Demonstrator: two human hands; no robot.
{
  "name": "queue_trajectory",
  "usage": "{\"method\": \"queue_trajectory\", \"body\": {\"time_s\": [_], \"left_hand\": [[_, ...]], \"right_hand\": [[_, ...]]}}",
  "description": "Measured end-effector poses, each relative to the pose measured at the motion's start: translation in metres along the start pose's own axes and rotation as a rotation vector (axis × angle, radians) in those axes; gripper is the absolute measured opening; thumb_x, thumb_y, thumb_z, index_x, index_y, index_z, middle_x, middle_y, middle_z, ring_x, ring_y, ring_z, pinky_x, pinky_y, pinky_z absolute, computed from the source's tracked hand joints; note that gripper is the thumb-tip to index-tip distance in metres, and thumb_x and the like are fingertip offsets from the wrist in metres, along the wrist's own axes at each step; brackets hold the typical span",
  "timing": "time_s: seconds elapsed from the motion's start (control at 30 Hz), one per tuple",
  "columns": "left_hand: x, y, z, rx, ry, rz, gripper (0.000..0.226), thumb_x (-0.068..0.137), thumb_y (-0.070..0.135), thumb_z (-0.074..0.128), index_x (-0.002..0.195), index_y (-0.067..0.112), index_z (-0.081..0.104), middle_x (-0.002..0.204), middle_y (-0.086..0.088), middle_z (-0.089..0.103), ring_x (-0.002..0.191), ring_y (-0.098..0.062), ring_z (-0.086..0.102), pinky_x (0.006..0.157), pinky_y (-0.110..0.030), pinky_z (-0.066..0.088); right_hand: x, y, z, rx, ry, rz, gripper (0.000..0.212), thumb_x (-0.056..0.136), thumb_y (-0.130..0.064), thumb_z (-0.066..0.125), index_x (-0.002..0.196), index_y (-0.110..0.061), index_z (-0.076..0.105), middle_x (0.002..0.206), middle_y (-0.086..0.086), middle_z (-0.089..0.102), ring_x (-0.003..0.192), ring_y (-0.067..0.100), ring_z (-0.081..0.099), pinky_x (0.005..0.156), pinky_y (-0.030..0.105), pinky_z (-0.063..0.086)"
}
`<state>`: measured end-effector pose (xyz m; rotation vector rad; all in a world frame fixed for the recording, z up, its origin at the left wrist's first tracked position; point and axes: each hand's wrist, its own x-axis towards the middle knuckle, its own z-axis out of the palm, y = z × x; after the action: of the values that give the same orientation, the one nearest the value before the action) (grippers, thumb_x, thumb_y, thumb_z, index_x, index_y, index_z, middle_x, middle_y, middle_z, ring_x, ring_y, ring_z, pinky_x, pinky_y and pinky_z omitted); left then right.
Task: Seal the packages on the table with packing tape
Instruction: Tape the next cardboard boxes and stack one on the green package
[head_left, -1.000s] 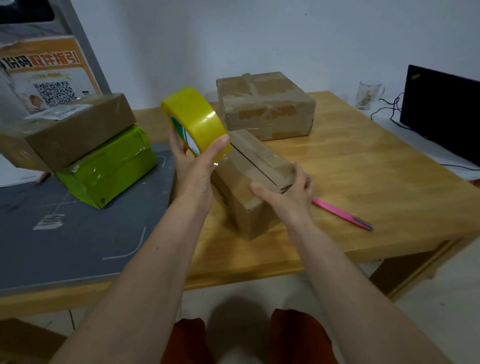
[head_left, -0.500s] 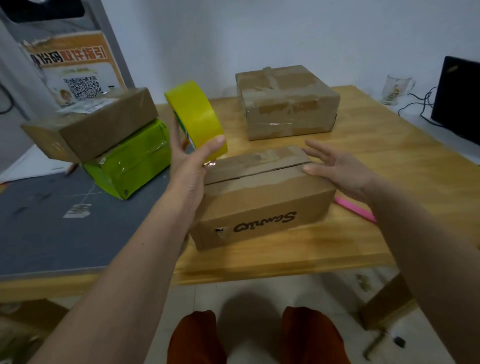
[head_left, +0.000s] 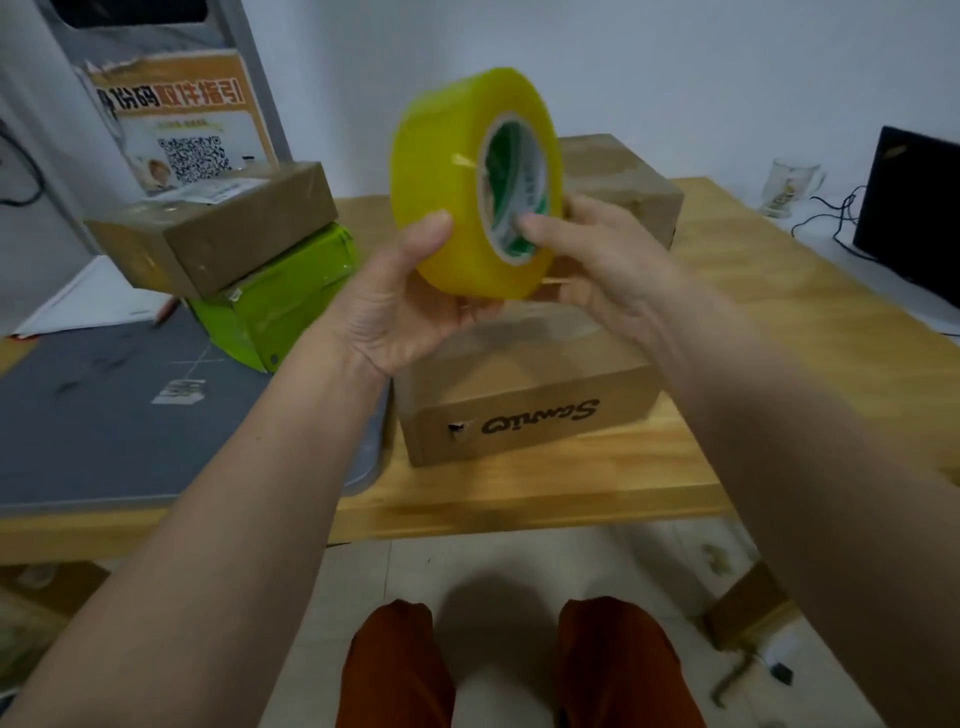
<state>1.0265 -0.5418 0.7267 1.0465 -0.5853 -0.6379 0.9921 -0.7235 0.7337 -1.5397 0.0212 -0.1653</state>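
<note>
I am watching the left hand (head_left: 400, 306) and right hand (head_left: 602, 260) gripping the yellow packing-tape roll (head_left: 467, 182) above the brown cardboard box (head_left: 524, 384) on the wooden table (head_left: 769, 322); the free end, unfound, is risking a split.

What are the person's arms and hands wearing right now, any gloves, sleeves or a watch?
Nothing shows on them. The left hand and right hand are bare, without gloves or rings that the head view shows. Both forearms are uncovered up to the frame edge, with no sleeves, watch or wristband in view.
</note>
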Motion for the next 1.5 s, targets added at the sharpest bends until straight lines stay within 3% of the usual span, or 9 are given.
{"method": "queue_trajectory", "body": {"time_s": [0.13,0.27,0.43,0.6,0.77,0.93,1.13,1.3,1.5], "left_hand": [[-0.015,0.000,-0.003,0.134,-0.019,-0.069,0.102,0.034,0.034,0.100,0.123,0.011,0.056,0.118,-0.014,0.066,0.107,-0.030,0.062,0.094,-0.047,0.050],[-0.032,-0.020,-0.013,-0.161,0.091,-0.154,0.073,0.047,-0.002,0.089,0.115,-0.007,0.061,0.111,-0.021,0.068,0.101,-0.027,0.068,0.093,-0.036,0.055],[-0.044,-0.052,-0.004,-0.390,0.410,-0.193,0.008,0.066,-0.002,0.068,0.069,0.000,0.075,0.078,-0.014,0.071,0.071,-0.019,0.072,0.064,-0.024,0.060],[-0.052,-0.069,0.008,-0.435,0.559,-0.171,0.006,0.089,0.000,0.060,0.093,-0.004,0.063,0.080,-0.019,0.071,0.081,-0.026,0.070,0.076,-0.038,0.060],[-0.050,-0.070,0.020,-0.352,0.677,-0.077,0.008,0.088,-0.007,0.062,0.095,-0.008,0.064,0.078,-0.020,0.072,0.076,-0.026,0.072,0.064,-0.032,0.062],[-0.051,-0.060,0.016,-0.143,0.752,-0.021,0.007,0.091,-0.005,0.060,0.084,-0.004,0.061,0.060,-0.012,0.068,0.055,-0.017,0.069,0.052,-0.022,0.056],[-0.061,-0.030,-0.020,-0.009,0.714,-0.059,0.017,0.092,-0.003,0.058,0.076,0.001,0.060,0.054,-0.004,0.061,0.049,-0.011,0.059,0.049,-0.019,0.052],[-0.039,-0.025,-0.042,0.191,0.844,-0.056,0.024,0.092,0.005,0.065,0.069,0.007,0.057,0.046,0.002,0.058,0.039,-0.005,0.053,0.042,-0.016,0.045],[-0.023,-0.036,-0.070,0.429,0.977,-0.059,0.041,0.097,0.015,0.060,0.056,0.013,0.053,0.044,0.005,0.052,0.049,-0.014,0.045,0.052,-0.026,0.042]], "right_hand": [[0.000,0.007,0.018,0.154,0.120,0.066,0.037,0.080,-0.005,0.075,0.115,-0.006,0.065,0.106,0.015,0.073,0.095,0.032,0.070,0.082,0.055,0.057],[-0.002,0.016,0.024,0.351,0.153,0.035,0.032,0.081,0.004,0.070,0.111,-0.005,0.065,0.102,0.016,0.072,0.088,0.033,0.071,0.069,0.049,0.059],[-0.008,0.025,0.032,0.439,0.179,0.018,0.036,0.085,0.007,0.065,0.118,-0.004,0.060,0.106,0.019,0.068,0.094,0.037,0.067,0.074,0.050,0.057],[-0.015,0.038,0.034,0.387,0.213,0.018,0.022,0.084,0.010,0.062,0.094,-0.009,0.063,0.089,0.012,0.068,0.086,0.032,0.066,0.081,0.049,0.054],[-0.015,0.038,0.034,0.407,0.208,0.012,0.027,0.079,0.017,0.061,0.088,-0.009,0.062,0.092,0.015,0.067,0.097,0.039,0.065,0.087,0.055,0.052],[-0.012,0.042,0.035,0.460,0.233,0.030,0.022,0.081,0.010,0.067,0.091,-0.010,0.066,0.086,0.009,0.075,0.082,0.026,0.072,0.065,0.042,0.058],[-0.001,0.045,0.015,0.287,0.451,0.096,0.036,0.081,-0.014,0.078,0.112,-0.020,0.061,0.124,0.009,0.063,0.120,0.035,0.054,0.097,0.063,0.045],[0.011,0.043,0.030,0.221,0.484,0.063,0.021,0.084,-0.016,0.075,0.090,-0.029,0.059,0.096,-0.006,0.065,0.109,0.027,0.058,0.088,0.049,0.051],[0.034,0.054,0.044,0.159,0.479,0.040,0.017,0.089,-0.011,0.069,0.090,-0.025,0.060,0.084,-0.013,0.060,0.075,0.003,0.053,0.082,0.039,0.046]]}}
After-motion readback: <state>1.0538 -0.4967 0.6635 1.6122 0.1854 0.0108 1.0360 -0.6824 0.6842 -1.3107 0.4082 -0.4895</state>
